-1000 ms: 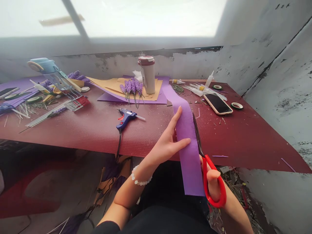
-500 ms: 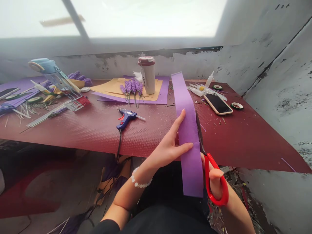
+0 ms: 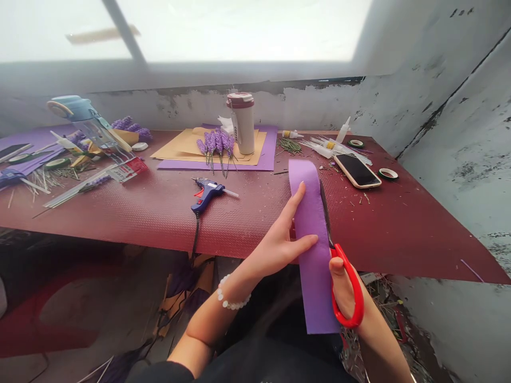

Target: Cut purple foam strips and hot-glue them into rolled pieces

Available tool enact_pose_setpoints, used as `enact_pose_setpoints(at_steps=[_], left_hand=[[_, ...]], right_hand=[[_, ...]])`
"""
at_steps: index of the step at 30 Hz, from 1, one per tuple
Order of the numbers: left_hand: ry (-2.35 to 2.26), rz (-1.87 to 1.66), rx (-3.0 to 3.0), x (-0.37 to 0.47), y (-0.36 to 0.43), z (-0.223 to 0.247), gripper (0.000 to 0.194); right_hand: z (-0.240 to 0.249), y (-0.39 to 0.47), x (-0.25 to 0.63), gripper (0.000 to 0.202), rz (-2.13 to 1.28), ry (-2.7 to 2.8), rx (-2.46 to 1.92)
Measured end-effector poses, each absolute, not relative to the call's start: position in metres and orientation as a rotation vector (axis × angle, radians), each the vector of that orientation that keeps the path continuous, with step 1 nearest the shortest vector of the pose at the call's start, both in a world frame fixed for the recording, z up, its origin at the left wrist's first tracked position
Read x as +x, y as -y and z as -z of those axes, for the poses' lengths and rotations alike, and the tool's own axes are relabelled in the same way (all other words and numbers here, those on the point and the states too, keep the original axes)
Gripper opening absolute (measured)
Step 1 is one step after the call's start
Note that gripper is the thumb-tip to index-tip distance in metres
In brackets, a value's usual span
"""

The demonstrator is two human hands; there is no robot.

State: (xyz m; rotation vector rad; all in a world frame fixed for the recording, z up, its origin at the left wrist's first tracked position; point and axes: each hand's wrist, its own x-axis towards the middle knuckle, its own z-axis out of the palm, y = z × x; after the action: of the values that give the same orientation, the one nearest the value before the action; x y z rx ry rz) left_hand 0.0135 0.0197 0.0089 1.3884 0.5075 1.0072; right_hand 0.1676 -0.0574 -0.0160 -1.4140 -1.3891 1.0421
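Head view: the purple paper strip (image 3: pixel 317 287) is up over the near edge of the maroon table (image 3: pixel 151 213), far end curling over. The left hand (image 3: pixel 276 244) has hold of it — thumb and index finger spread on its face. The right hand (image 3: pixel 345 292) grips red-handled scissors (image 3: pixel 360 303), thumb through one loop, dark blade along the strip's right edge. A slipping grip or flexing paper could send a cut crooked; fingertips behind could meet the blades. Hidden: both hands' other fingers, and whether the blades bite paper.
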Motion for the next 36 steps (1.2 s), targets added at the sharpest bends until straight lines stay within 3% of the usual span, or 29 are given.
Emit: enact_pose_setpoints(at_steps=[7, 19, 30, 36], left_hand=[[-0.517, -0.974, 1.358, 0.013, -0.019, -0.010, 0.096], [-0.518, -1.003, 1.415, 0.012, -0.019, -0.012, 0.095], [-0.612, -1.021, 1.267, 0.014, -0.039, -0.010, 0.097], [-0.560, -1.073, 1.323, 0.010, -0.045, -0.008, 0.088]], right_hand=[[0.003, 0.055, 0.165, 0.073, -1.134, 1.327, -1.400], [0.001, 0.047, 0.165, 0.076, -0.973, 1.272, -1.500], [0.008, 0.048, 0.166, 0.057, -1.005, 1.211, -1.500], [0.019, 0.053, 0.169, 0.066, -1.164, 1.258, -1.365]])
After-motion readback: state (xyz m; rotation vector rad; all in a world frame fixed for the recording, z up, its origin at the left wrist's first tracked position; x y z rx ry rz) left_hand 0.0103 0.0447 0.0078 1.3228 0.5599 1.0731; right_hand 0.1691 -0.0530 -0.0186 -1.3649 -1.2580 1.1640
